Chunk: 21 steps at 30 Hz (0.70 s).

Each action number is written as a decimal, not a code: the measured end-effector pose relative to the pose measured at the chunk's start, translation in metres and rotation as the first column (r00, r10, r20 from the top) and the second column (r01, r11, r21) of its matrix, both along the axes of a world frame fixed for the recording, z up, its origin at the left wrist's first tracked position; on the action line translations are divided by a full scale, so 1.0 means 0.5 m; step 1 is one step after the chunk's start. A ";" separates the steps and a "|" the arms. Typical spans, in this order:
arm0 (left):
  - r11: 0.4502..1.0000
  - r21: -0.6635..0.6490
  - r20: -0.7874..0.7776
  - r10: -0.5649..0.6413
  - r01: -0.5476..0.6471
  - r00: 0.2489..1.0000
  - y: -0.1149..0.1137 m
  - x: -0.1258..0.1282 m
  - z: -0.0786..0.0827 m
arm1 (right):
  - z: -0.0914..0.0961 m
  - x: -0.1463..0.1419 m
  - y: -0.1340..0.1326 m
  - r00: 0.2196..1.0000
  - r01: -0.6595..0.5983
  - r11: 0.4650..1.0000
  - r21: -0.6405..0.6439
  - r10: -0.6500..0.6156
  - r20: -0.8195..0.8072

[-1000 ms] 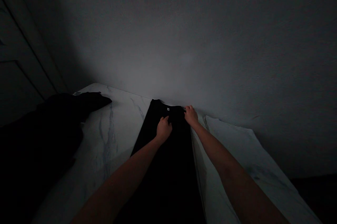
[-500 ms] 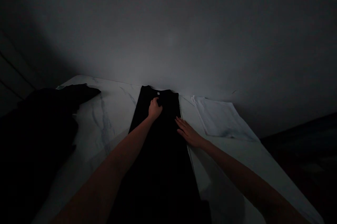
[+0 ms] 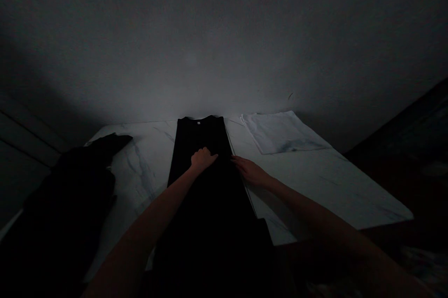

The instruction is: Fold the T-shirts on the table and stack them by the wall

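Observation:
A black T-shirt, folded into a long narrow strip, lies on the marbled white table with its neckline toward the wall. A small pale label shows at the neck. My left hand rests on the middle of the strip, fingers curled under and thumb pointing right; no cloth shows bunched in it. On the strip's right edge lies my right hand, its fingers stretched out and its tips touching the fabric. The near end of the garment hangs toward me and is lost in the dark.
To the left lies a heap of dark clothing. A folded white cloth sits at the back right of the table. Behind the table rises a grey wall. The light is very dim.
My left hand has slid down the shirt, away from the label. My right hand stays at the right edge. The view has shifted, showing the table's near right corner.

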<state>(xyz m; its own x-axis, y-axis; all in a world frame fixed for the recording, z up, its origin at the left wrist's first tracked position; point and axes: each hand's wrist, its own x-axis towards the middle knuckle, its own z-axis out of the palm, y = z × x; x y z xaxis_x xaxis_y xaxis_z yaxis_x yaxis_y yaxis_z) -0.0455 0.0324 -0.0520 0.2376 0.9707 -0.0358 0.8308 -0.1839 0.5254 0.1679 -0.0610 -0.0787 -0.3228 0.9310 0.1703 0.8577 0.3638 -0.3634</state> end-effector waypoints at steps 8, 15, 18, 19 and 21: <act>0.994 -0.073 0.079 -0.075 0.081 0.994 -0.071 0.027 0.000 | -0.024 -0.018 0.022 0.996 0.089 0.991 0.097 -0.089 0.001; 0.990 -0.143 0.141 0.021 0.000 0.990 -0.092 0.006 -0.012 | -0.013 -0.021 0.005 0.997 0.072 0.994 0.087 -0.072 -0.004; 0.984 -0.179 0.130 0.035 -0.011 0.991 -0.096 -0.007 -0.015 | -0.011 -0.024 0.005 0.996 0.087 0.994 0.072 -0.085 -0.019; 0.984 -0.179 0.107 0.029 -0.009 0.994 -0.098 -0.011 -0.012 | -0.011 -0.025 0.006 0.996 0.089 0.993 0.071 -0.088 -0.019; 0.991 -0.135 0.007 0.000 0.001 1.000 -0.105 -0.015 0.002 | -0.011 -0.028 0.004 0.995 0.097 0.992 0.080 -0.097 -0.002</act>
